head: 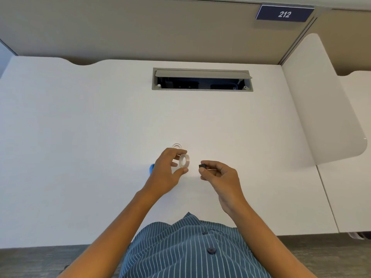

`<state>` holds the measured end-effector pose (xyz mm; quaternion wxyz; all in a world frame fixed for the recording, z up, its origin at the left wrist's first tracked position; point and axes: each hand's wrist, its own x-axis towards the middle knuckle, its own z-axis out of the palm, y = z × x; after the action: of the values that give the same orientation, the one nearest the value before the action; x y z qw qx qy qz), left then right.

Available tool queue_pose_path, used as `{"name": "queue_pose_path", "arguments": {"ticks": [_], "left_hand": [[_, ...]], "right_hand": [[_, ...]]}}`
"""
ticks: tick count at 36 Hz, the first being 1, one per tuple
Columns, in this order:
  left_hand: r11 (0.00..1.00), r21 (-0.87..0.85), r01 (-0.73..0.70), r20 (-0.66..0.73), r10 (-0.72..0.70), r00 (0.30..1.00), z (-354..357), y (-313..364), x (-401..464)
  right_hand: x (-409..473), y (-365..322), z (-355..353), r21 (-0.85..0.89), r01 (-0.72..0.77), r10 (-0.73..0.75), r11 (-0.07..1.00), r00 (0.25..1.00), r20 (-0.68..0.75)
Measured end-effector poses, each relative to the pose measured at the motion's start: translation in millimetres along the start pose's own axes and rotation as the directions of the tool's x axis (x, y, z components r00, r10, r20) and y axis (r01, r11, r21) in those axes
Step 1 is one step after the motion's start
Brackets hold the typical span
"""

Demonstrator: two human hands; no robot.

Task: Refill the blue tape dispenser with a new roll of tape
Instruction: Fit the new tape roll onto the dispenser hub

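My left hand (167, 170) holds a clear tape roll (184, 160) upright between thumb and fingers, just above the white desk (80, 127). My right hand (219, 173) pinches a small black spindle (202, 165) a short way to the right of the roll, not touching it. The blue tape dispenser (152, 168) lies on the desk behind my left hand; only a blue sliver shows. A clear empty tape core (176, 146) lies flat on the desk just beyond the roll.
A cable tray opening (201, 79) with a raised grey lid is set into the desk at the back. A white side divider (325, 101) stands at the right. A beige partition with a "212" sign (284, 14) runs along the rear.
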<state>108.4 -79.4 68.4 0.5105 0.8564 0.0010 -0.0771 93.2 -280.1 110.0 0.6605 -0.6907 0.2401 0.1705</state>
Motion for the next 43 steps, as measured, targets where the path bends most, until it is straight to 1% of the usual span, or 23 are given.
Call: {"name": "queue_pose_path", "arguments": {"ticks": [4, 9, 13, 16, 20, 25, 31, 38, 43], "left_hand": [[0.999, -0.039, 0.013, -0.018, -0.014, 1.000, -3.3, 13.2, -9.7], [0.991, -0.133, 0.013, -0.035, -0.018, 0.999, -8.8, 27.4, -21.4], [0.975, -0.221, 0.038, -0.041, -0.048, 0.998, -13.1, 39.9, -28.6], [0.951, -0.296, 0.086, -0.036, -0.101, 0.994, -17.4, 51.4, -33.1], [0.929, -0.357, 0.095, -0.021, -0.110, 0.994, -20.4, 63.4, -38.0], [0.914, -0.390, 0.113, 0.003, -0.122, 0.993, -21.0, 69.6, -42.5], [0.899, -0.423, 0.112, 0.010, -0.119, 0.993, -20.6, 73.8, -48.2], [0.889, -0.451, 0.075, -0.016, -0.092, 0.996, -20.5, 78.8, -53.6], [0.886, -0.461, 0.041, -0.039, -0.066, 0.997, -20.1, 80.2, -55.2]], "right_hand": [[-5.5, -6.5, 0.8, 0.034, 0.012, -0.013, 0.999, 1.000, 0.008], [-13.2, -15.1, 0.0, 0.092, 0.045, -0.046, 0.995, 0.999, 0.011], [-20.4, -23.4, -1.8, 0.150, 0.074, -0.078, 0.986, 0.997, 0.022], [-24.5, -28.3, -1.9, 0.183, 0.102, -0.109, 0.978, 0.994, 0.027], [-29.5, -32.8, -2.7, 0.188, 0.129, -0.137, 0.974, 0.990, 0.030], [-33.0, -33.0, -1.8, 0.172, 0.172, -0.177, 0.970, 0.984, 0.014], [-37.3, -35.2, -3.5, 0.208, 0.175, -0.188, 0.962, 0.981, 0.045], [-42.5, -35.9, -2.2, 0.227, 0.189, -0.209, 0.955, 0.976, 0.067], [-46.8, -37.8, 0.2, 0.177, 0.209, -0.228, 0.962, 0.969, 0.093]]}}
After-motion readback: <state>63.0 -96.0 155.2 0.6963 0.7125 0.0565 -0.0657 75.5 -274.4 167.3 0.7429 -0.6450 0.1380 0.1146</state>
